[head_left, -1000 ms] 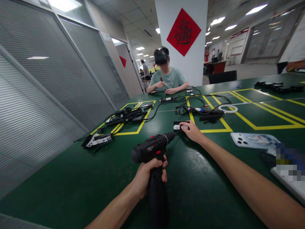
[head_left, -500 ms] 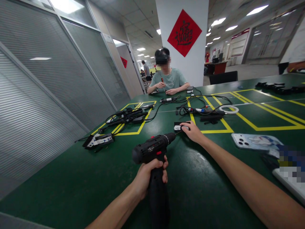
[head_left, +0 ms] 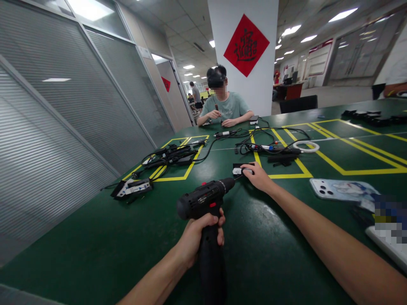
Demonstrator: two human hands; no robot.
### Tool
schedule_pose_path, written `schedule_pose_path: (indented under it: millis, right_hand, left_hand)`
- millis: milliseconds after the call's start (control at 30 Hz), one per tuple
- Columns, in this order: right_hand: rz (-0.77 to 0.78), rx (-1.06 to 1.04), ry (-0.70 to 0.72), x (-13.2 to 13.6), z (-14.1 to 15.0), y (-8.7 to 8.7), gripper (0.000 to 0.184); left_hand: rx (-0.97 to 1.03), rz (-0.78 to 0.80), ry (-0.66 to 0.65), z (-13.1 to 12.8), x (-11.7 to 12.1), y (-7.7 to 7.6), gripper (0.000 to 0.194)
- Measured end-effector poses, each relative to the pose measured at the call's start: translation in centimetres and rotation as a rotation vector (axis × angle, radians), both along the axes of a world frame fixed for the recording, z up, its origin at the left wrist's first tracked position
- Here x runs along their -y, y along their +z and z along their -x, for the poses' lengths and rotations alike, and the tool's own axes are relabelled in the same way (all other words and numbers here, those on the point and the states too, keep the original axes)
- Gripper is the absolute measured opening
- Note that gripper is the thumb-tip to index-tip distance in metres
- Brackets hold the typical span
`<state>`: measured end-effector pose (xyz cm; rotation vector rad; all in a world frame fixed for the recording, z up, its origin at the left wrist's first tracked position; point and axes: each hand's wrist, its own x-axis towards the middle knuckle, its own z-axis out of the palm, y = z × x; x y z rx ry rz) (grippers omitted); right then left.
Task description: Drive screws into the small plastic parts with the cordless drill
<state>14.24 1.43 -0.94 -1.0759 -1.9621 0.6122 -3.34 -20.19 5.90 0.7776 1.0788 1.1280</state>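
My left hand [head_left: 200, 233] is wrapped round the grip of a black cordless drill [head_left: 205, 201]. The drill's bit points away from me at a small black and white part [head_left: 238, 170] lying on the green table [head_left: 95, 241]. My right hand [head_left: 259, 176] reaches forward with its fingers pressed on that part, holding it down on the table. The bit tip sits at the part's near edge.
A phone in a patterned case [head_left: 341, 188] lies to the right, a white keyboard edge [head_left: 388, 250] nearer me. Black parts and cables [head_left: 168, 154] lie at the left, more cables and a white ring [head_left: 305, 146] ahead. A person [head_left: 224, 108] sits across the table.
The view has shifted slightly. Both hands and the drill stay in nearly the same place against the small part.
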Motion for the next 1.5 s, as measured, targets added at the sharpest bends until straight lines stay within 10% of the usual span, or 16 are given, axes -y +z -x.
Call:
schedule_pose_path:
  millis: [1500]
  right_hand:
    - [0.005,0.011,-0.004,-0.01,-0.21,-0.01,0.029]
  left_hand:
    - [0.039,-0.005,-0.057,0.65,-0.19,-0.71,0.02]
